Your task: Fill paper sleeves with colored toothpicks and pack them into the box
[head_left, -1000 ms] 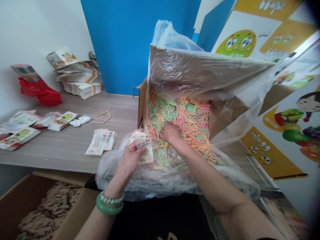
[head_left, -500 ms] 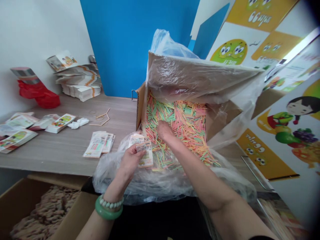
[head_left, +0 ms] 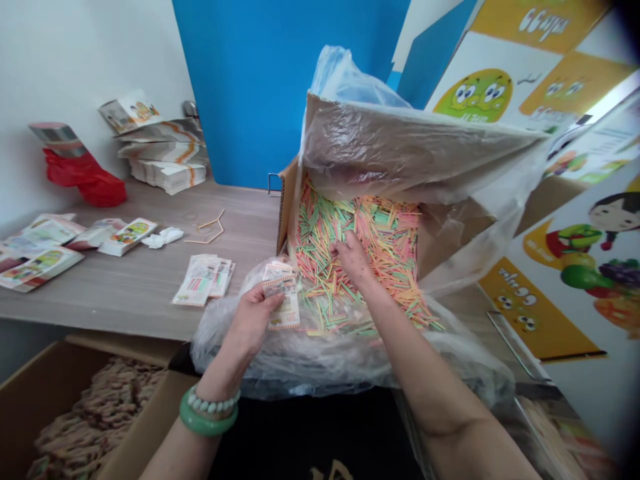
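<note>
My left hand [head_left: 254, 315] pinches a small printed packet [head_left: 284, 308] at the front left of an open, plastic-lined carton [head_left: 380, 143]. Another packet lies partly behind it. Inside the carton is a heap of thin pink, green, yellow and orange sticks [head_left: 385, 243]. My right hand [head_left: 353, 259] is over the heap with its fingers bent together among the sticks; whether it grips any is too small to tell. To the left, several filled packets [head_left: 197, 281] lie overlapping on the table [head_left: 135, 290].
Small printed boxes [head_left: 127, 237], white crumpled tissue [head_left: 163, 237] and stacked flat cartons [head_left: 167, 153] are on the left. A red-wrapped cylinder [head_left: 83, 170] stands near the wall. An open box [head_left: 145, 413] sits below left; large printed cartons [head_left: 540, 313] are right.
My right hand has shifted right and slightly up over the sticks, its fingertips now more visible. My left hand has moved slightly left with the packet. The view has shifted a little.
</note>
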`<state>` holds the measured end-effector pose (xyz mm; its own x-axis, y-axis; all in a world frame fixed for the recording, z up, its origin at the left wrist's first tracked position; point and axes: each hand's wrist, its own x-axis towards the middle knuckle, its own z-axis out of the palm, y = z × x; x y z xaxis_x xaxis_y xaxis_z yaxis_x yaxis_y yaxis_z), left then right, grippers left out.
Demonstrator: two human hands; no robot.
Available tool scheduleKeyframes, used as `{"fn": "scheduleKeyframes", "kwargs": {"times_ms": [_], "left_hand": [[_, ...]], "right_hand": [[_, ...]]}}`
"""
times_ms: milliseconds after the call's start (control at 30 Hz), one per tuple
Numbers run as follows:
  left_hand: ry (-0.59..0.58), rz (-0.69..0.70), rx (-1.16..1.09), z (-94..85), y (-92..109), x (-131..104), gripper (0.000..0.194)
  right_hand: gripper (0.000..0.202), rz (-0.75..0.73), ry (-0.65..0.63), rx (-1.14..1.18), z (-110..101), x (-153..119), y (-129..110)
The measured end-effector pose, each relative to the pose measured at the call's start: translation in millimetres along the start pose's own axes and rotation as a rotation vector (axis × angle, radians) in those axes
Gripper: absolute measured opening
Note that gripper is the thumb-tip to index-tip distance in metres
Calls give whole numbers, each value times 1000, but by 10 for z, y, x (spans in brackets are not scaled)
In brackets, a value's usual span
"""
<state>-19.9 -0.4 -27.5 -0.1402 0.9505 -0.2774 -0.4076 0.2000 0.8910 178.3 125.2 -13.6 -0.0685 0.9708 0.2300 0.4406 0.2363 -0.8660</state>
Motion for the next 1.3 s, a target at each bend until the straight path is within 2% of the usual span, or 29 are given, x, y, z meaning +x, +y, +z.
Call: {"fn": "scheduleKeyframes", "kwargs": {"times_ms": [67, 133, 200, 233, 333, 467, 567, 633, 733, 833, 933, 1067, 1200, 1300], "left_hand": [[29, 83, -5, 9, -2, -20, 24], [22, 273, 60, 46, 1, -56, 18], [-65, 457, 227, 115, 0, -102, 9], [-129, 500, 322, 156, -6, -123, 6], [-263, 425, 489, 256, -54, -170, 10], [-228, 370, 397, 219, -121, -171, 9], [-93, 349, 237, 97, -126, -140, 8], [-20, 289, 170, 27, -124, -125, 12], [-45, 174, 132, -14, -140, -125, 21], [-43, 139, 126, -3, -169, -137, 23], [6, 120, 162, 4, -177, -141, 22], [-8, 141, 265, -1, -155, -144, 26], [-49, 241, 402, 17, -142, -156, 29], [-34, 209, 412, 29, -158, -173, 28]], "right_hand": [[10, 10, -87, 348, 87, -278, -57], [11, 31, -205, 523, 253, -593, -100], [13, 56, -239, 539, 436, -869, -104], [14, 45, -241, 518, 514, -973, -89], [16, -6, -204, 420, 654, -1133, -6], [23, -5, -198, 377, 678, -1139, 64], [15, 66, -222, 393, 648, -1138, 48], [12, 91, -248, 352, 614, -1157, 27], [18, 13, -336, 228, 547, -1201, 15], [23, -20, -374, 139, 455, -1216, 25], [15, 34, -266, 211, 330, -1153, 2], [11, 60, -79, 530, 170, -978, -172], [11, 27, -49, 681, 119, -859, -439], [12, 15, -42, 730, 165, -851, -602]]}}
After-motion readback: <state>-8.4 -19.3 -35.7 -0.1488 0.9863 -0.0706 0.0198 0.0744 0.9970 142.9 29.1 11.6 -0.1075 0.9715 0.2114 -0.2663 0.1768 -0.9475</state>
